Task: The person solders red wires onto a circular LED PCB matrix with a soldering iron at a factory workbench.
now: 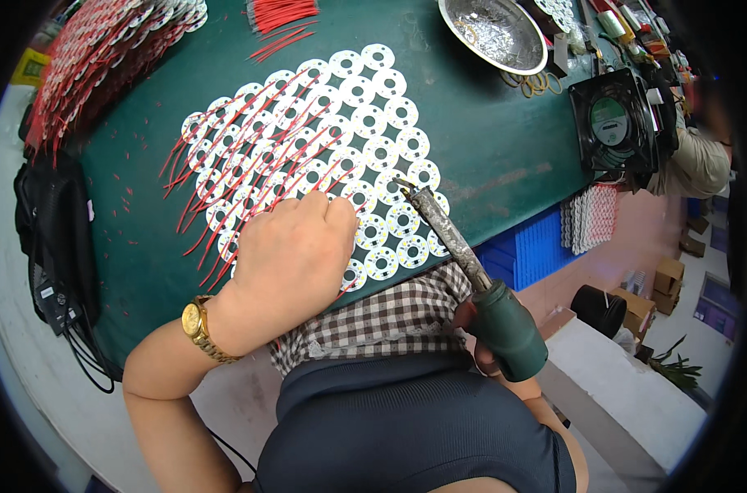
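Note:
A panel of white ring-shaped LED circuit boards [391,154] lies on the green tabletop, with thin red wires [202,237] slanting across its left part. Over the panel's lower edge is my left hand [299,246], closed, back up, fingertips curled underneath and hidden. Whatever they pinch cannot be made out. My right hand [483,356] grips the green handle of a soldering iron [509,329], mostly hiding behind it. The iron's shaft points up and left, its tip over the boards on the panel's right side, close to them; contact cannot be told.
At the far left, wired boards [102,66] are piled high. A bundle of red wires [283,12] lies at the back. Rightward are a metal bowl [497,33], a black fan [612,123] and a blue tray [530,251]. Another person's sleeve [698,164] shows beyond. A black bag [57,222] sits left.

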Available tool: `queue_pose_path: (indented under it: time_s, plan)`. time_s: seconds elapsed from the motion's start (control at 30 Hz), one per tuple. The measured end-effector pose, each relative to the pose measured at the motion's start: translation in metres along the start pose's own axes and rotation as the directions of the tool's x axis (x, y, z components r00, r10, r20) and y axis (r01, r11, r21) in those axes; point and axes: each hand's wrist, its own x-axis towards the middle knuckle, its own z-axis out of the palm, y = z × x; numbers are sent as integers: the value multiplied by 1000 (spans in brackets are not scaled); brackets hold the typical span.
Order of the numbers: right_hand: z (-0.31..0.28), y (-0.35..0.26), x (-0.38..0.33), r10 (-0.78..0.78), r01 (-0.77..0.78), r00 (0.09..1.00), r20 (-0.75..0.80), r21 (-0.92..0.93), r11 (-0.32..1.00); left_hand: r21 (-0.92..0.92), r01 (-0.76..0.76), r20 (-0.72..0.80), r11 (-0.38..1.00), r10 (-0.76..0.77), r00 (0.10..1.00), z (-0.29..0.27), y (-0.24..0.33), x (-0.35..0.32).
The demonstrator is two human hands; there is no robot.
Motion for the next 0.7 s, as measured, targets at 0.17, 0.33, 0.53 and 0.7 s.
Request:
queue_pose_path:
  time_s: [0.17, 0.33, 0.53, 0.7]
  plan:
    - [-10, 7, 8, -81, 82, 996, 25, -48, 995, -22, -44, 33, 999, 45, 998, -24, -1, 5]
    - [0, 16, 25, -414, 423, 906, 85, -181, 888, -35, 93, -215, 995, -98, 972, -52, -39, 47]
    - [9, 25, 31, -545, 538, 836, -67, -101, 837, 388, 208, -288, 898, -97, 953, -31, -96, 116]
    - [6, 23, 35, -600, 593, 797, -72, -93, 800, 186, 345, -171, 920, -315, 933, -38, -98, 118]
